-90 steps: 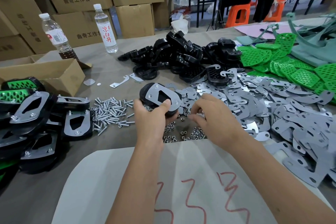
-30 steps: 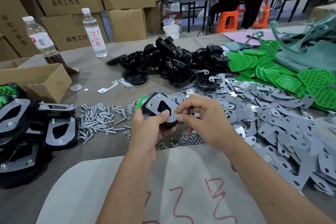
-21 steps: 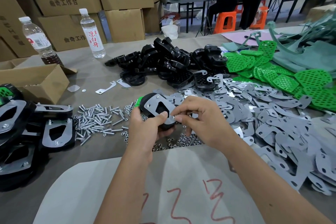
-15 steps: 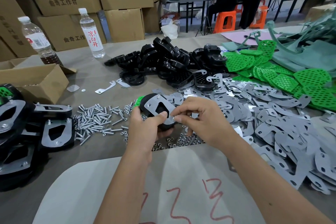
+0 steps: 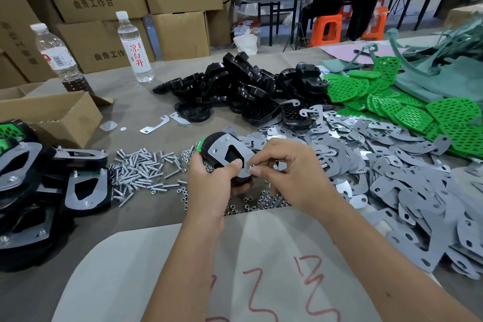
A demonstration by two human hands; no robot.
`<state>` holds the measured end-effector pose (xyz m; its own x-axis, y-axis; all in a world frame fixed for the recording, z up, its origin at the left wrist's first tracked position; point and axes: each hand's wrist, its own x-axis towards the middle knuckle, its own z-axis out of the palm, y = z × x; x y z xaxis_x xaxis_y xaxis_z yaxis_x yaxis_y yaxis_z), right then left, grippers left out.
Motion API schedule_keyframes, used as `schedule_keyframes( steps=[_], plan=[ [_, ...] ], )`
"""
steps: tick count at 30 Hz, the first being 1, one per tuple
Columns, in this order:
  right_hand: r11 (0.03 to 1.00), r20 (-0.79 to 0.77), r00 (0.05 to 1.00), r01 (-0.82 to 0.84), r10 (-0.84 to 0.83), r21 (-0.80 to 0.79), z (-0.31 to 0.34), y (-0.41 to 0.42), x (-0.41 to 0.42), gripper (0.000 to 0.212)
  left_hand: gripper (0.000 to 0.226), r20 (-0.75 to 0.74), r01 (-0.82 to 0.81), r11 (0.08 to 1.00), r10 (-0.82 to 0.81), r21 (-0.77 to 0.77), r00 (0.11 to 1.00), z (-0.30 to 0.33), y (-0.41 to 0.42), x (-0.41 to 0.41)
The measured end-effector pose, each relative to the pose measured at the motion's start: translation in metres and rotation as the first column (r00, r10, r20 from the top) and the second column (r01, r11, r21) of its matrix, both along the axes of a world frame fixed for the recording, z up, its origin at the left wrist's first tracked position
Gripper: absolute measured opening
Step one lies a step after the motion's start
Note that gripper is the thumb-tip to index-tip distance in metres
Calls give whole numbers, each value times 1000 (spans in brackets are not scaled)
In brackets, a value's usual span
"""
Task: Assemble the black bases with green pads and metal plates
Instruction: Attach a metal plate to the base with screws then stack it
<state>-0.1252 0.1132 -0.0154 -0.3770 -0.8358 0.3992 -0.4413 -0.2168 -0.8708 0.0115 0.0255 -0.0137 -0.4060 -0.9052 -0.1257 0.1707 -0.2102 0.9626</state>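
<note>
L hand [image 5: 209, 185] grip still round black base [image 5: 218, 154] w/ metal plate [image 5: 222, 150]; R hand [image 5: 290, 172] pinch still at plate edge, as 0.5 s ago.

head cam, looks fwd+down, close over table [image 5: 136, 102]

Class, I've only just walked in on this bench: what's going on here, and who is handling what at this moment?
A person is putting small parts together at a crowded table. The left hand grips a black base with a green pad edge showing and a metal plate on top. The right hand pinches at the plate's near corner, seemingly fitting a small fastener, though it is too small to tell. Loose screws and nuts lie nearby; finished pieces are stacked at the left.
</note>
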Motion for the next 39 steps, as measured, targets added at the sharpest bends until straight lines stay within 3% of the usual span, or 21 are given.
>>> schedule_keyframes(
  steps=[5,10,15,20,24,27,29,31,35,37,39],
  plan=[
    [999,49,999,-10,8,40,1,3,-3,11,34,31,8,1000,-8,-11,999,-1,1,0],
    [996,0,996,86,-86,33,1,3,2,24,34,56,10,999,-8,-36,998,-1,2,-1],
    [998,-3,998,58,-58,20,1,1,5,22,34,-9,-1,1000,1,7,1000,0,1,0],
    [1000,91,996,18,-19,9,3,2,8,5,35,-63,-16,997,21,74,998,0,-1,0],
    [995,130,987,99,-96,-15,5,5,3,32,35,-117,-12,991,27,130,993,-1,3,-4],
    [992,123,985,122,-118,-25,6,5,6,27,34,-134,-30,987,52,158,990,-1,1,-5],
    [999,131,990,45,-44,-5,5,5,10,28,34,-114,-41,987,60,155,992,-1,0,-5],
    [1000,115,993,-4,2,19,5,4,13,46,34,-99,-55,985,72,161,992,-1,0,-5],
    [991,149,982,122,-114,-52,6,7,7,74,33,-142,-47,974,80,220,987,2,2,-5],
    [987,148,980,146,-135,-65,5,8,5,69,32,-156,-55,970,94,238,983,3,1,-4],
    [990,150,982,123,-112,-68,6,8,8,49,34,-146,-61,974,94,217,985,3,1,-5]
  ],
)
